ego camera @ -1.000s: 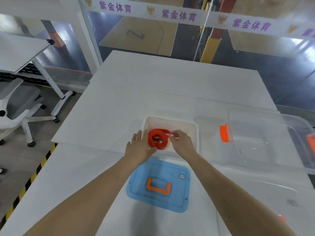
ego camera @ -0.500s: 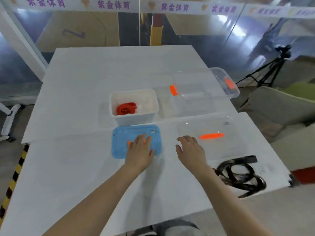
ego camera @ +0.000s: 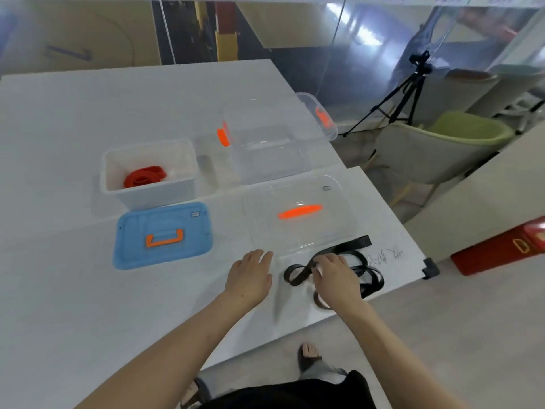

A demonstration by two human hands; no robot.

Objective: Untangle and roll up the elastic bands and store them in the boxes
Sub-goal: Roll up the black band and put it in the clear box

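Beside the clear lid (ego camera: 298, 214), right hand (ego camera: 336, 278) fingers pinch the black band (ego camera: 298, 274) (tangled) for untangling; left hand (ego camera: 250, 276) fingers spread.

Right hand (ego camera: 336, 278) down on tangled black elastic band (ego camera: 298, 273) near tabletop (ego camera: 88, 290) edge. Left hand (ego camera: 250, 276) flat, fingers spread, just beside. Rolled red elastic band (ego camera: 144, 176) inside white box (ego camera: 153, 196). Blue lid (ego camera: 162, 234) in front.
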